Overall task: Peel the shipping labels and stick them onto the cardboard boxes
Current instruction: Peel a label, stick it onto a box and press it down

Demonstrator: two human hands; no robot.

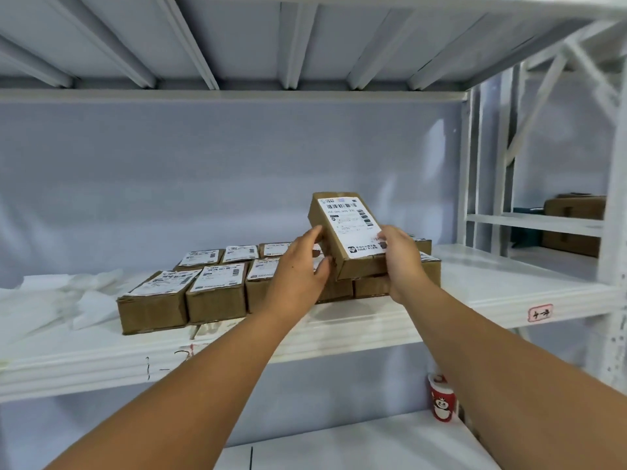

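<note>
My left grip (298, 266) and right grip (402, 262) clasp the tilted cardboard box (363, 266) by its sides, its shipping label (353, 225) already on, so I'd level it and set it squarely among the labelled boxes (217, 293) on the shelf (475, 293).

White shelf (492, 286), rows of labelled cardboard boxes (217, 296), loose white paper (68, 296) at left
</note>
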